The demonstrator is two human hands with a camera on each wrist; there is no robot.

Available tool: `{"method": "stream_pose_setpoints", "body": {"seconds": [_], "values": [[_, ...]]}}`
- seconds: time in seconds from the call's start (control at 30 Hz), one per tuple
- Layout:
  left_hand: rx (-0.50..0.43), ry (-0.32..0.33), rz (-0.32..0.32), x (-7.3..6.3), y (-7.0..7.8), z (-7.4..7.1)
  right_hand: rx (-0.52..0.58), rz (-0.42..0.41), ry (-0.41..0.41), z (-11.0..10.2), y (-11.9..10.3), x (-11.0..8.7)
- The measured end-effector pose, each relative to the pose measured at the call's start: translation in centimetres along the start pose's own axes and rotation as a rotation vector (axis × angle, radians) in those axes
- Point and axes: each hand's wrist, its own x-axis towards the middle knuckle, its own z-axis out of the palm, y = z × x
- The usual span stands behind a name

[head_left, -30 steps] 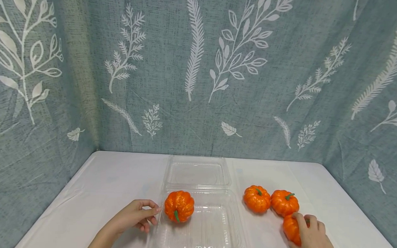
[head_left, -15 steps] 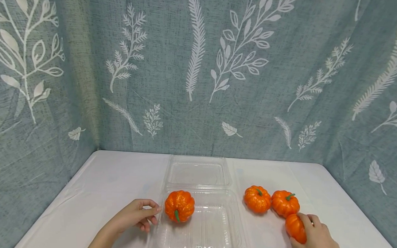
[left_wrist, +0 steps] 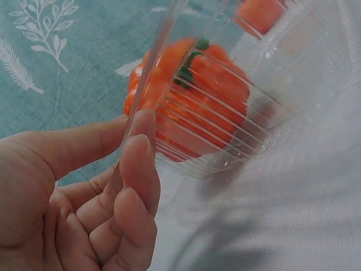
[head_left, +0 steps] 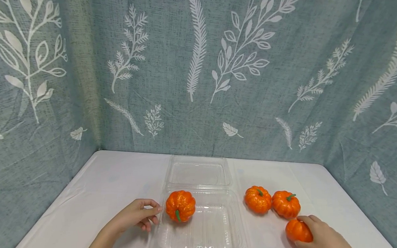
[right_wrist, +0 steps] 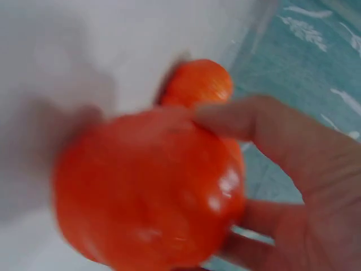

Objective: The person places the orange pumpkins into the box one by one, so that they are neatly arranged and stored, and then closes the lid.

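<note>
Grasping an orange pumpkin (head_left: 297, 231), the right hand (head_left: 324, 236) curls its thumb and fingers about it at the near right of the white surface (head_left: 115, 174); whether the pumpkin is lifted or resting cannot be told, and the right wrist view is blurred. The left hand (head_left: 139, 214) pinches the left rim of a clear plastic box (head_left: 208, 229) between thumb and fingers, confirmed in the left wrist view. A second pumpkin (head_left: 180, 206) sits in the left part of the box, green stem toward the person. The lid (head_left: 198, 174) lies folded back on the far side. Right of the box, a third pumpkin (head_left: 258, 199) and a fourth pumpkin (head_left: 286, 204) stand side by side, the fourth just beyond the grasped one. Behind: a blue-green curtain (head_left: 170, 66), white leaf print.
</note>
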Motion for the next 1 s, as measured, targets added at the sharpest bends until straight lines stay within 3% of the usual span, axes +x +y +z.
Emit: {"method": "stream_pose_setpoints", "body": {"seconds": [0.2,0.53,0.83,0.9,1.0], "values": [[0.005,0.001,-0.002,0.1,0.0,0.0,0.039,-0.077,-0.107,-1.2,-0.1,-0.2],[0.009,0.002,0.001,0.1,0.3,0.0,0.108,-0.177,-0.139,-2.2,-0.1,-0.6],[0.006,-0.001,0.001,0.0,0.1,-0.1,0.21,-0.108,-0.18,-2.2,-1.2,-0.8],[0.004,-0.002,0.004,0.0,0.0,-0.1,0.196,-0.153,-0.183,-2.4,-1.3,-0.9],[0.003,0.0,0.01,-0.1,0.0,-0.1,0.133,-0.302,-0.178,-3.0,-1.3,-0.9]]}}
